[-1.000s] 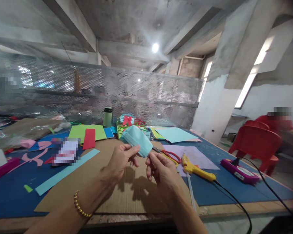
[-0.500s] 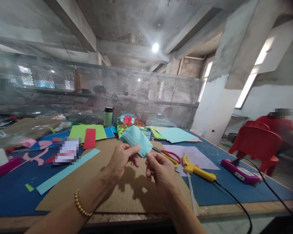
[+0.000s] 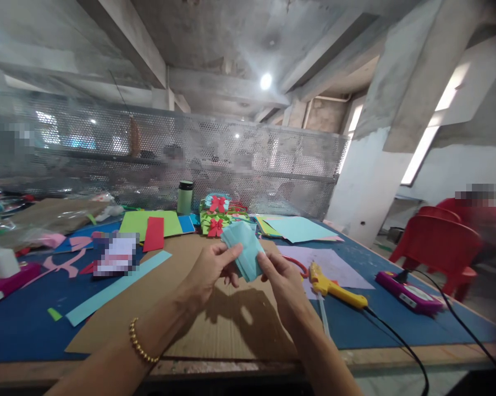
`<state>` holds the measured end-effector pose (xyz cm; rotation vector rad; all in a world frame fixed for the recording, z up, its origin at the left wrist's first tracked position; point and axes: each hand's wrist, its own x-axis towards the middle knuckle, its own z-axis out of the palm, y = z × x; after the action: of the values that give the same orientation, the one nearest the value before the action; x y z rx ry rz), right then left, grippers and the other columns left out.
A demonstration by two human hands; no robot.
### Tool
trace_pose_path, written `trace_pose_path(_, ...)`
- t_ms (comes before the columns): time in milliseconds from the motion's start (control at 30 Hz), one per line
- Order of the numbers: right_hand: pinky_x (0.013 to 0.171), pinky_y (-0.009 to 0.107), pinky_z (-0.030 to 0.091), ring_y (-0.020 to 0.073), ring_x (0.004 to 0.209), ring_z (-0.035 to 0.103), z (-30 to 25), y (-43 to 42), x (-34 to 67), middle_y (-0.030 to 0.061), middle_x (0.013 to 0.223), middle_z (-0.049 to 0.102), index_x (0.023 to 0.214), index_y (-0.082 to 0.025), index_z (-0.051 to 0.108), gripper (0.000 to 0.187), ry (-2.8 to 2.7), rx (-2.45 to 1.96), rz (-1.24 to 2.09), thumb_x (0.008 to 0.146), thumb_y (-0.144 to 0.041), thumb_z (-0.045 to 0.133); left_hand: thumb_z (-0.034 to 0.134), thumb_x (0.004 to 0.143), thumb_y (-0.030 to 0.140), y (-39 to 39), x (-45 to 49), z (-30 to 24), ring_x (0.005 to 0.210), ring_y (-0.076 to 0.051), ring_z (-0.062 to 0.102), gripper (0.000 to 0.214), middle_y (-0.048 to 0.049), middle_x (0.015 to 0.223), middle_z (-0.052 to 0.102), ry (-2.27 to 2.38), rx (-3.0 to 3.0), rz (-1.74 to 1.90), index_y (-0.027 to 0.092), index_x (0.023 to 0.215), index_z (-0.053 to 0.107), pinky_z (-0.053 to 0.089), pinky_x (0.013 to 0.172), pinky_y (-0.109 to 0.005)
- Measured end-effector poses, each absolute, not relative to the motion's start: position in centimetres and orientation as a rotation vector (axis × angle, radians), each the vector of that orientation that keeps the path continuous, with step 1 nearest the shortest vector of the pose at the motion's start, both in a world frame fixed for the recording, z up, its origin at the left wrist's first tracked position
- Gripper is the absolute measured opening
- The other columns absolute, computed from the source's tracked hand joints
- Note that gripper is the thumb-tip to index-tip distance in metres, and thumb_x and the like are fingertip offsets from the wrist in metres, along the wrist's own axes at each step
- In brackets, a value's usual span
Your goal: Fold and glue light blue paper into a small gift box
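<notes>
Both my hands hold a folded piece of light blue paper (image 3: pixel 243 247) up above a brown cardboard sheet (image 3: pixel 215 324). My left hand (image 3: pixel 210 274), with a gold bead bracelet on its wrist, pinches the paper's left edge between thumb and forefinger. My right hand (image 3: pixel 283 286) pinches its lower right edge. The paper stands nearly upright between the two hands. Red-handled scissors (image 3: pixel 298 266) lie just behind my right hand, partly hidden by it.
A yellow glue gun (image 3: pixel 334 289) with a black cord lies to the right on the blue mat (image 3: pixel 25 330). Coloured paper sheets, a light blue strip (image 3: pixel 116 289), a green cup (image 3: pixel 185 197) and finished red-bowed pieces sit behind. Pink devices lie at both sides. A person sits by red chairs (image 3: pixel 446 242).
The blue paper has turned from lying slanted to standing more upright and lower, and my right hand has moved in closer to my left. The view has shifted slightly.
</notes>
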<state>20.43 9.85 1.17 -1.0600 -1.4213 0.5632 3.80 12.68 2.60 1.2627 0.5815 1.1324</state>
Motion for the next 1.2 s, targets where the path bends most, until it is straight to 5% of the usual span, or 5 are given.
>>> trace_pose_path(233, 0.057, 0.027, 0.035, 0.0164, 0.062, 0.046, 1.4, 8.9, 19.9, -0.0015, 0.063, 0.054, 0.064, -0.023, 0.065, 0.036, -1.405, -1.052, 0.675, 0.084, -0.053, 0.065, 0.08, 0.067, 0.043, 12.9, 3.9, 2.5, 0.038, -0.006, 0.049, 0.037, -0.0008, 0.052, 0.059, 0.568, 1.147, 1.156, 0.012, 0.058, 0.062, 0.035, 0.04, -0.019)
trace_pose_path(700, 0.057, 0.027, 0.036, 0.017, 0.06, 0.049, 0.5, 8.7, 20.0, 0.0004, 0.058, 0.056, 0.06, -0.021, 0.066, 0.046, -1.449, -1.137, 0.554, 0.085, -0.059, 0.06, 0.07, 0.077, 0.052, 13.5, 3.4, 2.9, 0.031, -0.004, 0.039, 0.045, 0.0025, 0.045, 0.051, 0.609, 1.218, 1.257, 0.016, 0.055, 0.054, 0.021, 0.034, -0.021)
trace_pose_path(967, 0.081, 0.035, 0.051, 0.0269, 0.097, 0.064, 3.4, 9.0, 21.7, 0.0055, 0.103, 0.074, 0.106, -0.025, 0.077, 0.04, -1.525, -1.038, 0.676, 0.08, -0.054, 0.07, 0.068, 0.079, 0.057, 12.1, 3.1, 3.1, 0.033, -0.009, 0.043, 0.048, 0.0035, 0.04, 0.047, 0.673, 1.752, 0.945, 0.018, 0.053, 0.056, 0.025, 0.035, -0.021)
trace_pose_path(1200, 0.056, 0.025, 0.045, 0.015, 0.063, 0.057, 4.3, 11.6, 22.1, 0.0011, 0.074, 0.071, 0.082, -0.02, 0.079, 0.036, -1.674, -0.96, 0.899, 0.073, -0.054, 0.076, 0.072, 0.079, 0.046, 12.4, 3.2, 3.1, 0.037, -0.008, 0.042, 0.032, 0.0017, 0.056, 0.059, 0.726, 1.728, 1.155, 0.015, 0.085, 0.074, 0.03, 0.037, -0.022)
